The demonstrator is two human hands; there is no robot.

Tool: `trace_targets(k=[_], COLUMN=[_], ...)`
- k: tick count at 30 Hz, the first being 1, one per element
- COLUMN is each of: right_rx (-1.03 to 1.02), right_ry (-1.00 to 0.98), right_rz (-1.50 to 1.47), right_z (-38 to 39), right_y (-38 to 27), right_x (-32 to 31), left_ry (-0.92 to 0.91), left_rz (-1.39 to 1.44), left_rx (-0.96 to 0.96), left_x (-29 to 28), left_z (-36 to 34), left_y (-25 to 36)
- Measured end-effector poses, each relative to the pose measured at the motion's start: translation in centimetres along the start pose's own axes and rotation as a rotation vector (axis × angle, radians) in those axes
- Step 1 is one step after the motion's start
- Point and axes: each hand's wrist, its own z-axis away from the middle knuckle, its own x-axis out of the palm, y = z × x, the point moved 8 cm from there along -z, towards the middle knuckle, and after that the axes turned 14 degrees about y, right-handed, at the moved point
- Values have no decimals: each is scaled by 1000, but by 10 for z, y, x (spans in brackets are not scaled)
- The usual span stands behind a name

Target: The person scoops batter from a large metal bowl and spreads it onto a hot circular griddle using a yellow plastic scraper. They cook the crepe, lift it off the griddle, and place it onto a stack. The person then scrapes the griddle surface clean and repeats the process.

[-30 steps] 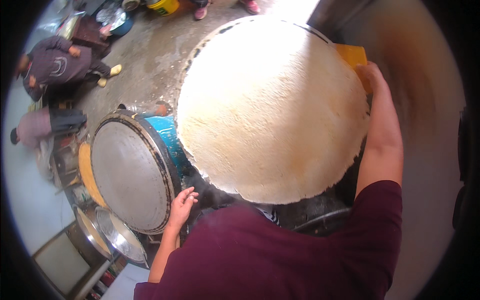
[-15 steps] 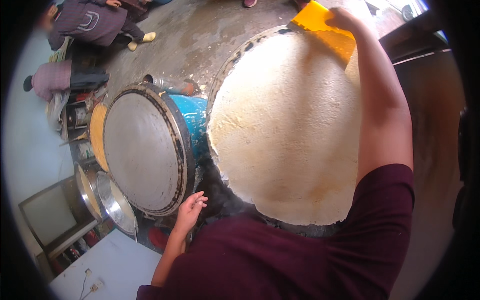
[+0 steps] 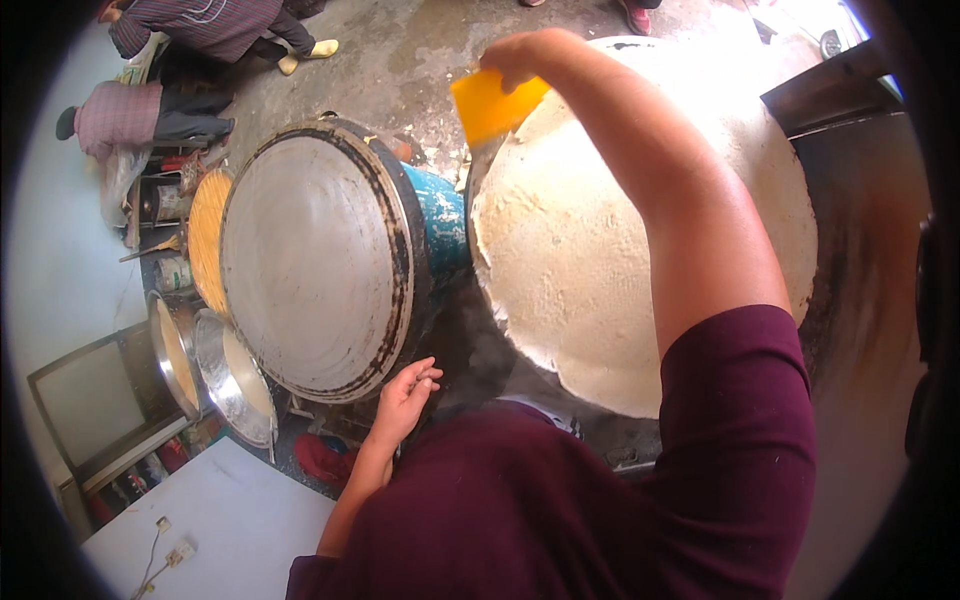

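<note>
My right hand [image 3: 528, 60] is closed on a yellow scraper [image 3: 492, 104], a flat sheet held over the far left rim of the right-hand griddle. A huge thin pale pancake [image 3: 570, 250] covers that round griddle, its left edge ragged and slightly lifted. My right forearm reaches across the pancake and hides part of it. My left hand [image 3: 404, 398] hangs in front of a second griddle [image 3: 315, 260], near its lower right rim, fingers loosely curled and apart with nothing seen in them. That griddle has a bare grey plate and a blackened rim.
A teal drum [image 3: 437, 215] stands between the griddles. At left are a round woven board [image 3: 208, 240], metal basins of pale batter [image 3: 232, 375] and a white tabletop [image 3: 215, 515] with cables. Two people are at the far left; a red shoe [image 3: 637, 17] shows at the top.
My right hand has swept the scraper leftward, from the griddle's far right side to its far left rim. My left hand stays low by the bare griddle. The whole view has shifted slightly.
</note>
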Motion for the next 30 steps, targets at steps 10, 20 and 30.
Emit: trace_targets(k=[10,20,30], right_rx=[-446,924,1765], right_ry=[-328,-87,1675], right_rz=[217,-354,-1052], right_z=[125,349,598], right_y=[-355,-351,-328], right_x=[140,181,278], left_ry=[-246,-537,-575], left_rz=[25,-85,-387], left_rx=[258,505,877], left_x=[-47,-51,21], left_z=[-2,3,-1], left_y=[-24,-32,48])
